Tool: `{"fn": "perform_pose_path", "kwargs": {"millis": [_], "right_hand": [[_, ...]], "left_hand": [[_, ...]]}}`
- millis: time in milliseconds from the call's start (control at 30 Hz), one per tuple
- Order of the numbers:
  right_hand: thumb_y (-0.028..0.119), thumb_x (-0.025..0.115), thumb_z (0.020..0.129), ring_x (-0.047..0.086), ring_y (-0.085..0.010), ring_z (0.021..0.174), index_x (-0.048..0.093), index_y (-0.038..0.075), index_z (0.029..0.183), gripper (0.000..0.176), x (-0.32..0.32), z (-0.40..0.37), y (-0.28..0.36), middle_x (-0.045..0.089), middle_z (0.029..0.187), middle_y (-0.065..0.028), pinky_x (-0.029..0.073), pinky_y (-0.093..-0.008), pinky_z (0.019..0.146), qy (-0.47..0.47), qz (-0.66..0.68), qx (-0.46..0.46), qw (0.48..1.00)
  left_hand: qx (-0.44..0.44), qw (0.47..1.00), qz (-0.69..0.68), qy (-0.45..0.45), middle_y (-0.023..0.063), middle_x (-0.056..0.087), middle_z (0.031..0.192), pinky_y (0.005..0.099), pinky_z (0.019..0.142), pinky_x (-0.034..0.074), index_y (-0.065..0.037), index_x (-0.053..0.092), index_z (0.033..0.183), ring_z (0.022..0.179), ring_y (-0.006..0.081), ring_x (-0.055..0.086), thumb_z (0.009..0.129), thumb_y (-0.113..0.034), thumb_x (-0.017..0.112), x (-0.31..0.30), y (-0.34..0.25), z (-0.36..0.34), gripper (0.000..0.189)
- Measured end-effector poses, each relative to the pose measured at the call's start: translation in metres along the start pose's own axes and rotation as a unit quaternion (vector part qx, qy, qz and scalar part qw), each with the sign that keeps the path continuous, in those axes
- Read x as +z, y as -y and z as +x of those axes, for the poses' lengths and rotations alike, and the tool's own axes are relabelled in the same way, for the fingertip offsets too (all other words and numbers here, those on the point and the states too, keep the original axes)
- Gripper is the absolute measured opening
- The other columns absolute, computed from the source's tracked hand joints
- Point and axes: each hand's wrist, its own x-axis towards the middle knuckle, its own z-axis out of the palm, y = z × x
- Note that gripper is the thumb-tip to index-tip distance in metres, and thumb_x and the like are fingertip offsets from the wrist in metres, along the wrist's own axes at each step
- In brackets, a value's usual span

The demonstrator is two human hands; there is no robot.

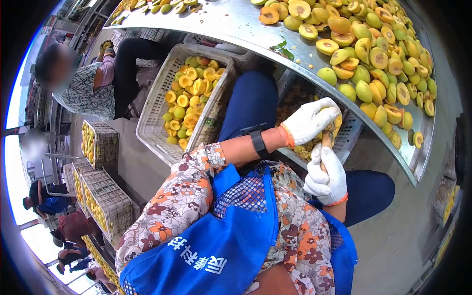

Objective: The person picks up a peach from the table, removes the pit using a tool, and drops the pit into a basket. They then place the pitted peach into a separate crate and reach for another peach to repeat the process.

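Observation:
My left hand (312, 120), in a white glove with a black band at the wrist, is closed around a yellow fruit (337, 126), mostly hidden by the fingers. Just below it in the view, my gloved right hand (327, 178) grips a small brownish tool (326, 140), whose tip reaches the fruit. Beneath both hands is a crate (348, 132) with small fruit scraps. A metal table (295, 49) beside the hands bears a large heap of green and yellow fruit (378, 59), many of them halved.
A pale crate (147, 115) of halved fruit stands left of my leg. Beyond it another person (86, 88) sits holding something. Stacked crates (105, 196) stand further left, with more people (73, 223) behind. The table's metal edge (393, 155) runs close to my hands.

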Motion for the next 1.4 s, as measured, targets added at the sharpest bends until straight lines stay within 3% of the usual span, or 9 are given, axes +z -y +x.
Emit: {"fn": "perform_pose_path", "kwargs": {"millis": [467, 633, 733, 867, 967, 1067, 1167, 1300, 1400], "right_hand": [[0.034, 0.039, 0.111, 0.029, -0.0047, 0.032, 0.049, 0.011, 0.103, 0.026, 0.01, 0.021, 0.005, 0.036, 0.052, 0.0058, 0.021, -0.0236, 0.034, 0.133, -0.022, 0.031, 0.99], [0.028, 0.043, 0.109, 0.029, -0.0051, 0.034, 0.053, 0.009, 0.098, 0.023, 0.018, 0.029, 0.012, 0.039, 0.055, 0.0032, 0.022, -0.0222, 0.032, 0.165, -0.004, 0.061, 0.984], [0.024, 0.046, 0.108, 0.028, -0.0051, 0.034, 0.052, 0.009, 0.097, 0.02, 0.022, 0.031, 0.01, 0.039, 0.055, 0.0023, 0.023, -0.0218, 0.032, 0.179, -0.076, 0.091, 0.977], [0.02, 0.05, 0.105, 0.031, -0.0057, 0.037, 0.051, 0.009, 0.096, 0.015, 0.026, 0.024, 0.017, 0.043, 0.06, 0.0017, 0.024, -0.022, 0.033, 0.074, -0.089, 0.043, 0.992], [0.02, 0.053, 0.104, 0.034, -0.0054, 0.039, 0.05, 0.007, 0.1, 0.014, 0.01, 0.009, 0.021, 0.045, 0.062, 0.0019, 0.027, -0.0228, 0.034, 0.005, -0.172, 0.003, 0.985], [0.022, 0.055, 0.103, 0.037, -0.005, 0.042, 0.049, 0.007, 0.102, 0.016, -0.009, 0.0, 0.018, 0.047, 0.065, 0.0017, 0.028, -0.0231, 0.035, -0.058, -0.212, 0.002, 0.976], [0.023, 0.058, 0.103, 0.041, -0.0049, 0.046, 0.049, 0.007, 0.11, 0.02, -0.018, 0.006, 0.014, 0.047, 0.065, 0.0026, 0.03, -0.0226, 0.038, -0.102, -0.247, 0.002, 0.964], [0.025, 0.059, 0.103, 0.041, -0.0061, 0.047, 0.049, 0.007, 0.11, 0.022, -0.015, 0.006, 0.013, 0.047, 0.066, 0.0019, 0.034, -0.0234, 0.041, -0.114, -0.31, -0.033, 0.943], [0.024, 0.059, 0.103, 0.041, -0.0066, 0.046, 0.049, 0.007, 0.11, 0.021, -0.013, -0.001, 0.011, 0.048, 0.066, 0.0015, 0.033, -0.0238, 0.041, -0.14, -0.271, -0.054, 0.951]], "left_hand": [[0.046, 0.97, -0.115, 0.208, 0.0094, 0.07, 0.104, 0.0303, 0.088, 0.053, 0.0, 0.064, 0.123, 0.095, 0.0157, 0.066, 0.103, -0.028, 0.055, -0.055, -0.016, 0.014, 0.035], [0.117, 0.975, -0.187, 0.023, 0.0196, 0.068, 0.098, 0.0335, 0.074, 0.054, -0.006, 0.057, 0.124, 0.082, 0.0216, 0.065, 0.103, -0.057, 0.047, -0.034, -0.005, -0.008, 0.057], [-0.04, 0.896, -0.424, -0.13, 0.0163, 0.069, 0.096, 0.0275, 0.062, 0.053, -0.007, 0.056, 0.123, 0.073, 0.0182, 0.064, 0.105, -0.054, 0.046, -0.046, -0.014, -0.022, 0.052], [0.04, 0.934, -0.284, -0.215, 0.0139, 0.07, 0.093, 0.0233, 0.049, 0.045, -0.009, 0.06, 0.122, 0.064, 0.0151, 0.061, 0.107, -0.048, 0.046, -0.114, -0.012, -0.035, 0.044], [0.018, 0.898, 0.165, -0.407, 0.0099, 0.071, 0.104, 0.0336, 0.086, 0.054, -0.006, 0.07, 0.116, 0.095, 0.0224, 0.069, 0.103, -0.034, 0.057, -0.208, 0.007, -0.06, 0.033], [0.028, 0.482, 0.823, -0.301, 0.0161, 0.071, 0.11, 0.0426, 0.093, 0.051, -0.009, 0.073, 0.108, 0.108, 0.0306, 0.065, 0.089, -0.03, 0.075, -0.219, -0.017, -0.067, 0.029], [0.121, 0.731, 0.621, -0.256, 0.0144, 0.072, 0.102, 0.0423, 0.088, 0.052, -0.005, 0.072, 0.11, 0.1, 0.0314, 0.065, 0.085, -0.025, 0.078, -0.161, -0.042, -0.011, 0.033], [0.145, 0.79, 0.58, -0.134, 0.0148, 0.072, 0.091, 0.043, 0.084, 0.053, -0.007, 0.073, 0.105, 0.093, 0.0328, 0.066, 0.085, -0.036, 0.073, -0.083, -0.032, 0.06, 0.035], [-0.052, 0.824, 0.564, 0.019, 0.0219, 0.072, 0.098, 0.0446, 0.082, 0.055, -0.003, 0.072, 0.104, 0.091, 0.0399, 0.07, 0.077, -0.061, 0.07, -0.035, -0.017, 0.13, 0.064]]}}
